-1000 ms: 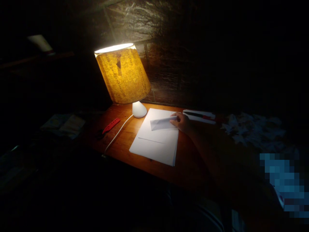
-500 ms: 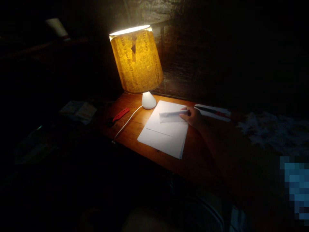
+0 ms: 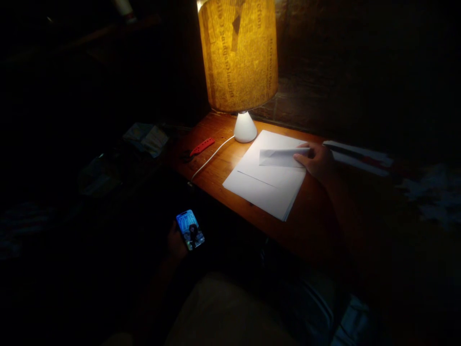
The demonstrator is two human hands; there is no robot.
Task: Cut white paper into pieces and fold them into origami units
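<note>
My left hand (image 3: pixel 177 241) is closed round a smartphone (image 3: pixel 190 229) with a lit bluish screen, held low in the dark in front of the table edge. At the right side of a stack of white paper (image 3: pixel 262 194), my right hand (image 3: pixel 317 161) pinches the end of a folded strip of white paper (image 3: pixel 277 157) between thumb and fingers. The strip lies over the stack. A thin dark line runs across the top sheet below the strip; I cannot tell whether it is drawn or an edge.
A lit table lamp (image 3: pixel 245 129) with a newsprint shade stands behind the paper on the wooden table (image 3: pixel 219 166). Its white cord (image 3: pixel 211 156) runs to the front edge, beside a red-handled tool (image 3: pixel 202 146). At right lie a long dark object (image 3: pixel 345 153) on white paper and crumpled paper bits (image 3: pixel 432 192).
My left hand has come into view at lower left, holding the lit phone. The view has shifted, so the lamp sits higher and further right. My right hand still grips the folded paper.
</note>
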